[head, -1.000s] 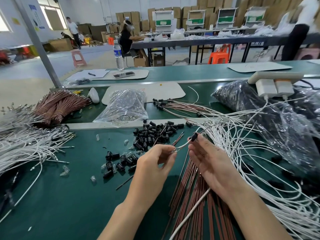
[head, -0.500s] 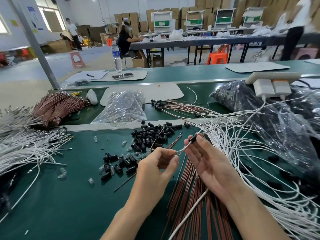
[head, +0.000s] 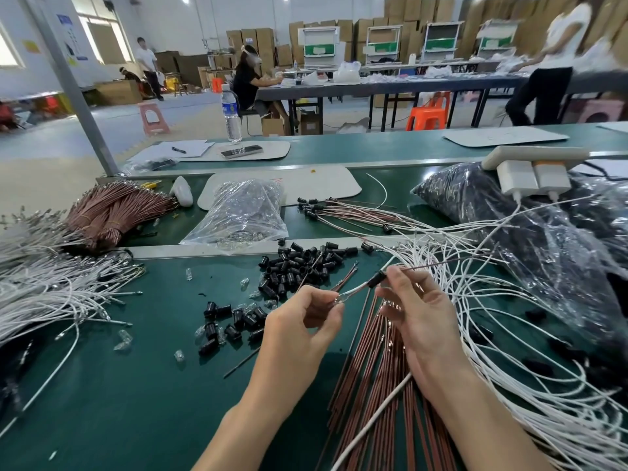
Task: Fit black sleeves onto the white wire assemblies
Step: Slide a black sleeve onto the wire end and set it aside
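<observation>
Our left hand [head: 302,322] is curled narrow, thumb and forefinger pinching the near end of a thin white wire assembly [head: 356,289]. Our right hand [head: 419,317] pinches the small black tubular sleeve [head: 377,279] threaded on that wire, its other fingers loosely spread. Both hover above the green table [head: 102,385], near a loose pile of black sleeves [head: 299,266]. Behind it, a clear plastic bag [head: 243,212] holds small clear parts. A large plastic bag [head: 503,226] of dark pieces lies to the right.
</observation>
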`<state>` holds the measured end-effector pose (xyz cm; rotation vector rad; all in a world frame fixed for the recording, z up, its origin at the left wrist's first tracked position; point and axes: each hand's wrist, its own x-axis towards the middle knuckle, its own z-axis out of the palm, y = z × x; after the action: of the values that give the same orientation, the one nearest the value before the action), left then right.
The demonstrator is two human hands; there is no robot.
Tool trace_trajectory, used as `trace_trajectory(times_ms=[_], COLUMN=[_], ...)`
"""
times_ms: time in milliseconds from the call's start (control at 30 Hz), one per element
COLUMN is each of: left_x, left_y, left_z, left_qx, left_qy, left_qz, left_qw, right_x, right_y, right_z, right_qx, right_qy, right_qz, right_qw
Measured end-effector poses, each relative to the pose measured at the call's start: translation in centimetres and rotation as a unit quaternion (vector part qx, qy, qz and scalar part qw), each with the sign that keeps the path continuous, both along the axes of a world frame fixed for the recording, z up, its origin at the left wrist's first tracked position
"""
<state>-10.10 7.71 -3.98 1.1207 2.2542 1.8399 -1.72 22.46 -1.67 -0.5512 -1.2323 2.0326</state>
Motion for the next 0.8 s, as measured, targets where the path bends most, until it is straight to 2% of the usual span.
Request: trace_trajectory(times_ms=[100, 167, 400, 800], left_x=[0.0, 0.1, -0.2, 0.2], left_y=[-0.1, 0.0, -0.1, 0.1], left_z=[0.0, -0.1, -0.1, -0.1], left_qx=[-0.005, -0.011, -0.015, -0.011], left_qy=[0.008, 0.01, 0.032, 0.064], left_qz=[0.001, -0.003, 0.025, 0.029], left_qw=[1.0, 1.0, 0.999, 0.997], right_x=[0.1, 0.2, -0.2, -0.1], right_y=[-0.2, -0.3, -0.9, -1.1], right_z=[-0.3, -0.4, 0.1, -0.4], right_qx=[0.12, 0.137, 0.004, -0.013], right_qy=[-0.039, -0.048, -0.032, -0.021], right_qz=[-0.03, -0.03, 0.103, 0.188], right_qw=[0.992, 0.989, 0.994, 0.982])
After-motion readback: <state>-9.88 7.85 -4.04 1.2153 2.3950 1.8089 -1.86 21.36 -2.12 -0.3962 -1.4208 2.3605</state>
